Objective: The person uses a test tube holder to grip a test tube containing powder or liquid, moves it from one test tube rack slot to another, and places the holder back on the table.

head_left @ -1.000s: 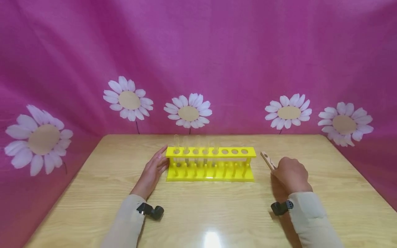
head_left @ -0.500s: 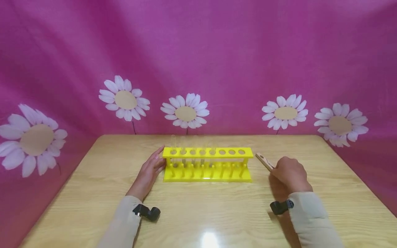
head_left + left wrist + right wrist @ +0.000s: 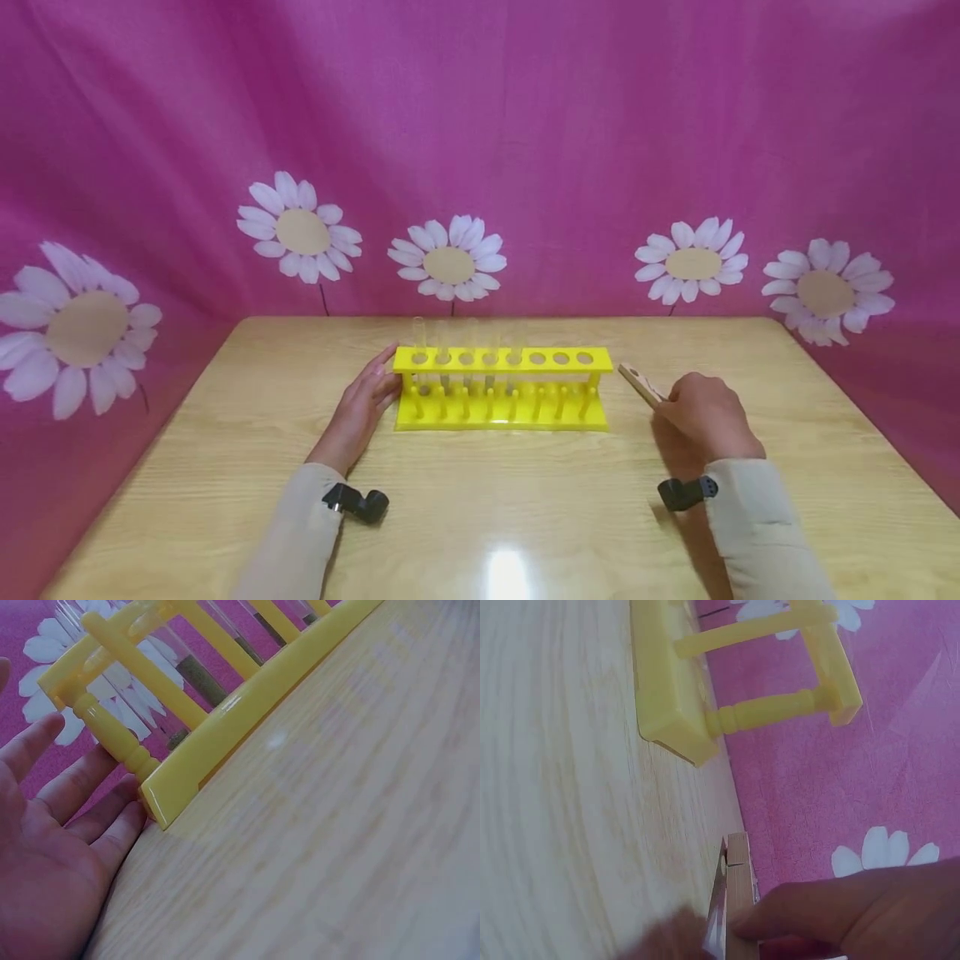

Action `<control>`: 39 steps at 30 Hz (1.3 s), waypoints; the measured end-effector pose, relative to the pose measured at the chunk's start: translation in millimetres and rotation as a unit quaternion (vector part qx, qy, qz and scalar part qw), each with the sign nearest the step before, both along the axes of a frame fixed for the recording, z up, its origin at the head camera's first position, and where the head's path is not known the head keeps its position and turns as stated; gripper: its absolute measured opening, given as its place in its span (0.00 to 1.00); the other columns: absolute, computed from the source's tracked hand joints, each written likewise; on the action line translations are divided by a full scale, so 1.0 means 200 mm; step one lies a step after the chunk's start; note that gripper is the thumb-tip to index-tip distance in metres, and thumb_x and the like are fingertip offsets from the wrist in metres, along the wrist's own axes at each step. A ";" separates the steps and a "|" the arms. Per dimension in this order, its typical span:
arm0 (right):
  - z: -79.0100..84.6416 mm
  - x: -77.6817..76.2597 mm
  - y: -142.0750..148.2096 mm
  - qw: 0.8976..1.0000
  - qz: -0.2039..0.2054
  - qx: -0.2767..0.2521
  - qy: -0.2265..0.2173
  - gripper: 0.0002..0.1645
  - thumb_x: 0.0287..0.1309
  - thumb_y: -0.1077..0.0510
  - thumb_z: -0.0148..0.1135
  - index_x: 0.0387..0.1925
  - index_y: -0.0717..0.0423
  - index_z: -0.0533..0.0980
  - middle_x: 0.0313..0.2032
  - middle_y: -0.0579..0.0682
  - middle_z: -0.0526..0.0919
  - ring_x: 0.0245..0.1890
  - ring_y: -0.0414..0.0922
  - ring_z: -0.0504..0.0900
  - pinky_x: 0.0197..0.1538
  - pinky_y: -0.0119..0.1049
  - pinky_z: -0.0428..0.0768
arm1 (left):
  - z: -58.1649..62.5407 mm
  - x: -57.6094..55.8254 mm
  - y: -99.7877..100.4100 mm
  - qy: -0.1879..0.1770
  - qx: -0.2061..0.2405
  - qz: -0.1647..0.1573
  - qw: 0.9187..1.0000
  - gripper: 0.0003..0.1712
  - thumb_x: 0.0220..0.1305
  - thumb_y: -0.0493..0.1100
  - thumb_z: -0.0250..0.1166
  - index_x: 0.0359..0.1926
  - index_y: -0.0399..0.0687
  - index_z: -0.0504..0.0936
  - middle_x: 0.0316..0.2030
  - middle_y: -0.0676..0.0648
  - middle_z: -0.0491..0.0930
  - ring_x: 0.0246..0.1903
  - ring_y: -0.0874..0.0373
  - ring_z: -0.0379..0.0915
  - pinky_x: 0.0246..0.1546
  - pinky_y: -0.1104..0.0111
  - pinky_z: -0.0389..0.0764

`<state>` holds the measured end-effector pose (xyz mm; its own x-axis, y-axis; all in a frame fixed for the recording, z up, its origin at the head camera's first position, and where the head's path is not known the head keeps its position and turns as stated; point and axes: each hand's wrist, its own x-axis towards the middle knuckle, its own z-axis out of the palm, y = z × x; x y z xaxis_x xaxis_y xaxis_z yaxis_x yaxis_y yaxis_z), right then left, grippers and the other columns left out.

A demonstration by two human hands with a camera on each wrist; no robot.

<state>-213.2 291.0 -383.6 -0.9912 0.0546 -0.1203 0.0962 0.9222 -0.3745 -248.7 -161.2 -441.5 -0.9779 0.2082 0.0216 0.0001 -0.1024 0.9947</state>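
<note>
A yellow test tube rack stands upright on the table. Several clear test tubes fill its left holes, and the holes at the right have none. Dark matter shows in the bottoms of some tubes, such as the test tube in the left wrist view. My left hand rests against the rack's left end with extended fingers. Right of the rack, my right hand pinches a wooden test tube holder. The holder's tip points towards the rack, apart from it; its rear is hidden by the hand.
The light wooden table runs back to a magenta cloth with printed daisies, which also stands at both sides. A small black camera sits on the left wrist and another on the right wrist.
The head view has shifted slightly. Both hands keep their hold or contact, and the rack stays in place. The test tube holder's angle has changed only a little, if at all.
</note>
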 end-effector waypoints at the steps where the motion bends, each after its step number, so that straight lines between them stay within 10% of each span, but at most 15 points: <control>1: 0.00 0.00 0.00 1.000 -0.005 -0.008 -0.011 0.09 0.53 0.58 0.61 0.26 0.60 0.83 0.20 0.49 0.76 0.24 0.49 0.70 0.25 0.37 0.69 | 0.00 0.00 0.00 -0.002 0.000 0.000 1.000 0.33 0.73 0.60 0.46 0.74 0.61 0.56 0.72 0.46 0.55 0.68 0.47 0.56 0.71 0.57 0.54; 13: 0.08 -0.02 0.03 0.997 -0.035 -0.058 -0.049 0.19 0.59 0.54 0.61 0.46 0.65 0.81 0.36 0.58 0.82 0.36 0.55 0.73 0.33 0.42 0.75 | 0.02 -0.02 0.02 0.028 -0.008 0.006 1.000 0.32 0.73 0.53 0.48 0.74 0.55 0.57 0.71 0.48 0.56 0.68 0.51 0.57 0.70 0.58 0.57; 39: 0.33 -0.01 -0.20 0.986 -0.042 -0.110 0.117 0.22 0.62 0.46 0.60 0.45 0.63 0.77 0.35 0.58 0.81 0.30 0.49 0.76 0.27 0.35 0.74 | 0.00 -0.01 0.02 0.035 -0.002 0.006 0.999 0.31 0.73 0.51 0.47 0.74 0.51 0.57 0.71 0.46 0.57 0.67 0.48 0.57 0.70 0.56 0.56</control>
